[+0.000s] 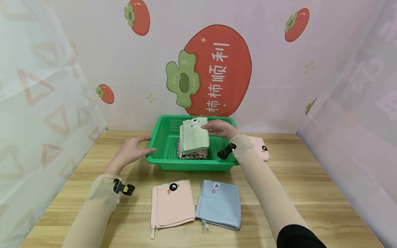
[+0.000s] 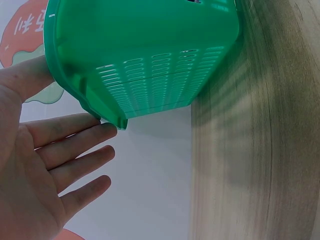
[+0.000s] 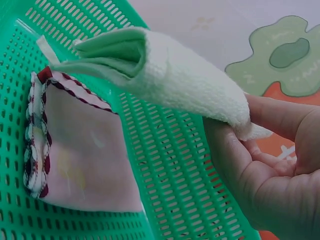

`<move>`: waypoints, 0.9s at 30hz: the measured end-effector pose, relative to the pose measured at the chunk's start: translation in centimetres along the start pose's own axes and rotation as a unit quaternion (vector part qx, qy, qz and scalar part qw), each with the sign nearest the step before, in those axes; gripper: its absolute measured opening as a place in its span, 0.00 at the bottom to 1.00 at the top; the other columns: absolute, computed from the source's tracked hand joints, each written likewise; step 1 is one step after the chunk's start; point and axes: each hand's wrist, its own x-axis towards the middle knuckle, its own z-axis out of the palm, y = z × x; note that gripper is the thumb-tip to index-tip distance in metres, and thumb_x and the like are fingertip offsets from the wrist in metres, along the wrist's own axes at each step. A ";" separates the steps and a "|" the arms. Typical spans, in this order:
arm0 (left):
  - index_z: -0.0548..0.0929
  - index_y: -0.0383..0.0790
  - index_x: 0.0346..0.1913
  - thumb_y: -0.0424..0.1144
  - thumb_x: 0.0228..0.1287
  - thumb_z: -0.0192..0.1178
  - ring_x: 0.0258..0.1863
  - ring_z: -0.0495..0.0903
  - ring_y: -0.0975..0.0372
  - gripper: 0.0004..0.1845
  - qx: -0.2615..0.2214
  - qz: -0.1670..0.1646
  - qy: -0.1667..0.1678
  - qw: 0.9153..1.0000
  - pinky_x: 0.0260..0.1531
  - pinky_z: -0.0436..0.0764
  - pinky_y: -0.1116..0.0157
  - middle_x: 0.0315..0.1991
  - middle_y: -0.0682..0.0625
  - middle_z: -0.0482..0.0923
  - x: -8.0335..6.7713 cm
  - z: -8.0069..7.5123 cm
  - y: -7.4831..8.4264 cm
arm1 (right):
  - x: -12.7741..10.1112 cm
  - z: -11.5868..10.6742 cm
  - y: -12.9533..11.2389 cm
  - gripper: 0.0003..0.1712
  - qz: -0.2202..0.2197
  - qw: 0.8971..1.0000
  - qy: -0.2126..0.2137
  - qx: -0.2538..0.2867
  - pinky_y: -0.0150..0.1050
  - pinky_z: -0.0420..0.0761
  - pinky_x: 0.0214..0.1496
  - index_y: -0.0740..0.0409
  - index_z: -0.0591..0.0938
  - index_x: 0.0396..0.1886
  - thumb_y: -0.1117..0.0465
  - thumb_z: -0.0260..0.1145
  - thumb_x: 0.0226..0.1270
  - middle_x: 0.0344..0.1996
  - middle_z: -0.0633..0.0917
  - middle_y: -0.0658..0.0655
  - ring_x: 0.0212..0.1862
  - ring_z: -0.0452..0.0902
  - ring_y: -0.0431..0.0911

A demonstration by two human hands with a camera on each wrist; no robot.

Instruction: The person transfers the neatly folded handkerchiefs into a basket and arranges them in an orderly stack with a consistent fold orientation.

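Observation:
A green plastic basket [image 1: 192,161] stands at the back of the table. My right hand [image 1: 221,128] pinches a folded pale green towel [image 1: 195,137] by one edge, thumb on one side and fingers on the other. The towel hangs over the basket, above a folded pink towel [image 3: 90,155] with a dark red and white edging. In the head view the green towel partly hides the pink one. At the basket's left rim, my left hand [image 1: 131,150] has its fingers straight and spread. Its thumb reaches over the rim, and fingertips [image 2: 107,131] touch the rim's outer side.
In front of the basket lie a folded pink towel [image 1: 173,206] with a face pattern and a folded blue towel [image 1: 219,206], side by side. Another pink towel [image 1: 260,147] lies right of the basket, partly behind my right forearm. A printed curtain [image 1: 273,75] stands behind the table.

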 end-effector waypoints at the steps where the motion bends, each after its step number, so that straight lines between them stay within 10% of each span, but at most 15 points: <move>1: 0.73 0.37 0.63 0.61 0.56 0.62 0.64 0.68 0.43 0.39 -0.001 0.000 0.000 1.000 0.59 0.69 0.42 0.62 0.39 0.73 0.0 0.0 0.0 | 0.1 0.1 0.0 0.28 0.000 1.000 0.000 0.001 0.41 0.73 0.63 0.60 0.62 0.70 0.67 0.53 0.72 0.60 0.71 0.58 0.63 0.68 0.50; 18: 0.73 0.36 0.63 0.59 0.56 0.63 0.63 0.69 0.43 0.38 0.003 0.000 0.003 1.000 0.59 0.69 0.42 0.61 0.39 0.74 -0.1 -0.1 0.1 | 1.2 1.4 0.7 0.21 0.013 1.000 0.011 -0.014 0.40 0.76 0.59 0.64 0.70 0.62 0.66 0.56 0.71 0.45 0.79 0.54 0.45 0.77 0.43; 27: 0.74 0.36 0.63 0.57 0.57 0.64 0.63 0.69 0.43 0.36 0.003 0.004 0.006 1.000 0.58 0.70 0.42 0.61 0.39 0.74 0.0 0.0 0.1 | 1.5 1.2 1.0 0.23 0.025 0.999 0.023 -0.026 0.43 0.73 0.63 0.63 0.70 0.63 0.66 0.57 0.70 0.54 0.76 0.57 0.55 0.75 0.48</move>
